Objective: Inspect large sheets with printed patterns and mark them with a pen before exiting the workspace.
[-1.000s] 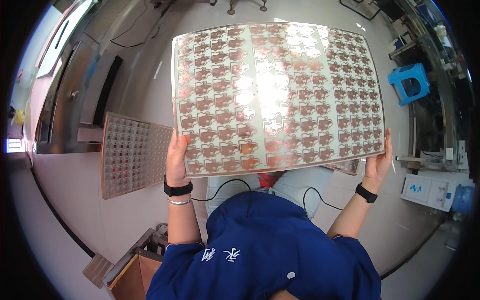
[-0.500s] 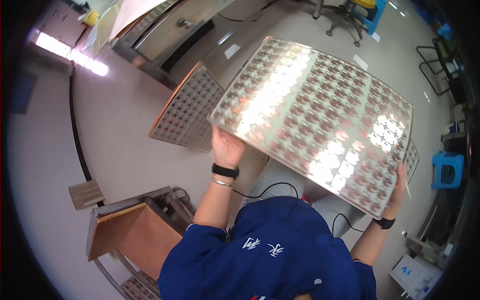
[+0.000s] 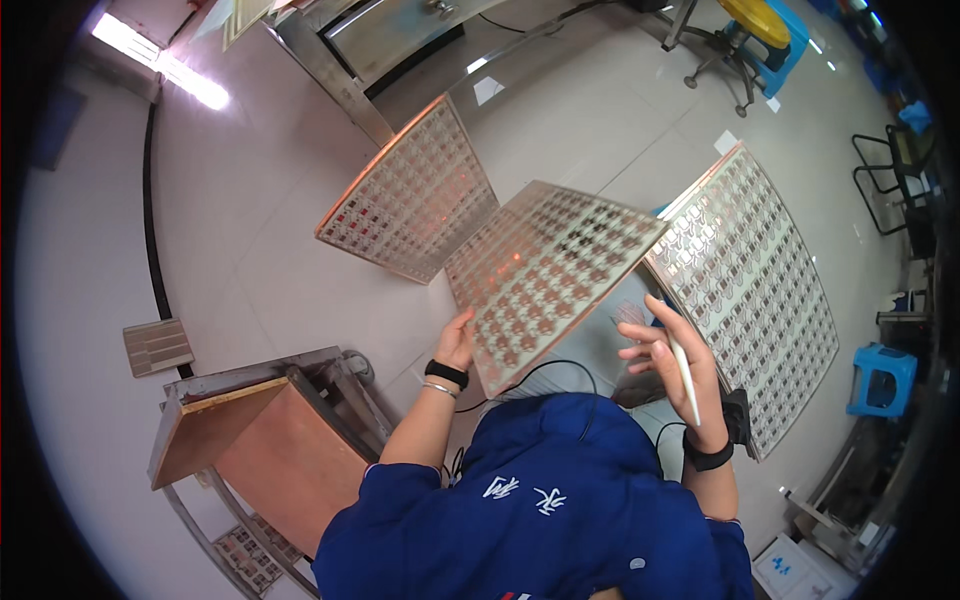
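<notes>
A printed circuit board panel [image 3: 560, 265] with rows of copper-coloured patterns stands tilted in front of me. My left hand [image 3: 458, 342] grips its near left edge, with part of the fingers hidden behind it. Off the panel, my right hand [image 3: 685, 360] is raised with its fingers partly spread. A slim white pen-like stick [image 3: 685, 378] is held in that hand, lying across the palm. To the left, another board panel [image 3: 415, 190] with an orange-lit edge leans upright. On the right, beyond my right hand, stands a further group of panels [image 3: 755, 290].
A wooden-sided stand [image 3: 290, 470] is at my lower left, with more patterned boards [image 3: 250, 560] low beside it. A metal cabinet [image 3: 390, 45] stands ahead. Blue stools [image 3: 882, 380] and a yellow-seated wheeled stool [image 3: 755, 20] are at the right. A black cable [image 3: 560, 365] crosses near my lap.
The panel has turned from a flat, two-handed hold to a steep tilt, lower and further left. My right hand has let go of it and moved left. The right-hand panels are now uncovered.
</notes>
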A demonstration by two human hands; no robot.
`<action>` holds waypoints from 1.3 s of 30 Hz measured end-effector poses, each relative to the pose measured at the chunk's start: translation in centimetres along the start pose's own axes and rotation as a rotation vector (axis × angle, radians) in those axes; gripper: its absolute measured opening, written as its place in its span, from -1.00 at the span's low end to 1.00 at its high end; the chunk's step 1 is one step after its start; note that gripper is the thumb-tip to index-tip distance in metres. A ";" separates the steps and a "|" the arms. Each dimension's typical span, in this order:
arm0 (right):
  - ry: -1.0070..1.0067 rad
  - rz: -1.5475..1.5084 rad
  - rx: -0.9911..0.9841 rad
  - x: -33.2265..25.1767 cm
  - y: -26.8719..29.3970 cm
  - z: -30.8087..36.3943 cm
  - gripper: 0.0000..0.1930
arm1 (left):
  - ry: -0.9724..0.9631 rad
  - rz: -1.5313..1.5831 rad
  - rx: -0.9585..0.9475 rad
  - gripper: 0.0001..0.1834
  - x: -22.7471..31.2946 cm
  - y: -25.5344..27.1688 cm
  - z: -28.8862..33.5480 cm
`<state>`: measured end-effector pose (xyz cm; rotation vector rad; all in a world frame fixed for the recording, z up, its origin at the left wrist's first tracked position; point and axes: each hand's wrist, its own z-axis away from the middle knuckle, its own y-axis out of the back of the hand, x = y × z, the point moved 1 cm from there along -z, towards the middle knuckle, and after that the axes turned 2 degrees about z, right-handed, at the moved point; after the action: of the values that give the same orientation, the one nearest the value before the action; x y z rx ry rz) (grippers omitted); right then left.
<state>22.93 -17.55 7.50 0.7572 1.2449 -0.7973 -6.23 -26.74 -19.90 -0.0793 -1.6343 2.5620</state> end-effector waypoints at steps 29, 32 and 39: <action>-0.056 0.119 1.194 6.9 15.8 13.4 -0.59 | -0.236 -0.735 0.211 -0.52 -0.8 -9.9 -11.4; -0.035 0.349 1.369 10.9 18.6 16.4 -0.62 | -0.091 -1.002 0.056 -0.55 -5.9 -14.9 -13.1; -0.226 0.721 1.460 15.6 19.5 19.2 -0.67 | -0.273 -1.488 -0.446 -0.49 -12.7 -22.9 -12.9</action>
<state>51.43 -25.28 -3.53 2.0394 -0.0750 -1.0538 9.01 -6.98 -4.68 1.0373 -1.3638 1.0863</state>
